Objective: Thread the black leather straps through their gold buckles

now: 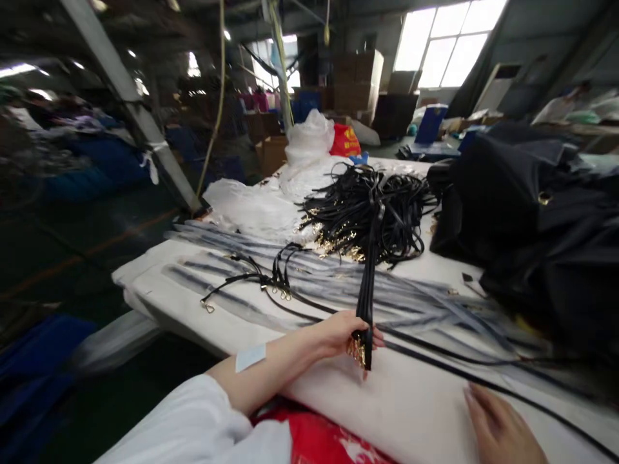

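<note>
My left hand [341, 335] is closed around a bundle of black straps [368, 283] with gold clasps at the lower end, held upright from the white table [406, 399]. The bundle's top leads into a big tangled pile of black straps [367, 209] further back. My right hand [498, 425] lies flat on the table near the front edge, fingers stretched, holding nothing, just in front of a long black strap [483, 370] that runs across the table.
A few loose straps with clasps [251, 280] lie to the left over clear plastic sleeves [309, 264]. Black bags [541, 225] are heaped at the right. White plastic bags [300, 174] and a red bag [344, 142] sit at the back. The table's left edge drops to the floor.
</note>
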Available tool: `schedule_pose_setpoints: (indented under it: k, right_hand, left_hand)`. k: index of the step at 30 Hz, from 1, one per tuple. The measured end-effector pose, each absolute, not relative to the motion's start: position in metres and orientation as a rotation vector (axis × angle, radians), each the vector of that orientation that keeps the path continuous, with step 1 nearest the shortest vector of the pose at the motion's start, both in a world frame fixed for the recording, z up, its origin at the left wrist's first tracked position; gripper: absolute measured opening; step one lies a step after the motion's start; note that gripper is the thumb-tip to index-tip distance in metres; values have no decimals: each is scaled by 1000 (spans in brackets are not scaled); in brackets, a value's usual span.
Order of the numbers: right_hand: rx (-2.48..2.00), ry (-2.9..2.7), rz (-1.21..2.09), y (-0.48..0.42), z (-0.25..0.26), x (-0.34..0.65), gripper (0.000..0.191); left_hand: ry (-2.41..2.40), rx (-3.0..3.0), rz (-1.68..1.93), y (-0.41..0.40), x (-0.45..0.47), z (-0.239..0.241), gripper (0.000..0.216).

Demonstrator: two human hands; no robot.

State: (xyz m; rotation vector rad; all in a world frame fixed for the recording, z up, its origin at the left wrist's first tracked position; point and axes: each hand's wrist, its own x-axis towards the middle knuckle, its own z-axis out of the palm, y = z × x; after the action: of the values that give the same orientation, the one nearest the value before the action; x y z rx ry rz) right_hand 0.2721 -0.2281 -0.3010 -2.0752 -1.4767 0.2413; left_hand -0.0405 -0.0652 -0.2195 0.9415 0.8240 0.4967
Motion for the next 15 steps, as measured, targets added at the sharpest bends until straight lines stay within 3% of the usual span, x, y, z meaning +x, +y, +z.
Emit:
schedule_pose_setpoints:
  k: [7,10,15]
  right_hand:
    - [-1741,-1626,1010,-185,-241,157,44]
    - [-1721,-1636,1081,-182,-244,142,47]
    - [-1713,-1604,1075,-191,-242,147,35]
  left_hand:
    - [617,466,592,-118,-22,-247,41]
    - [615,493,618,-114,-18,-242,44]
    - [848,939,579,-111,-15,-239,45]
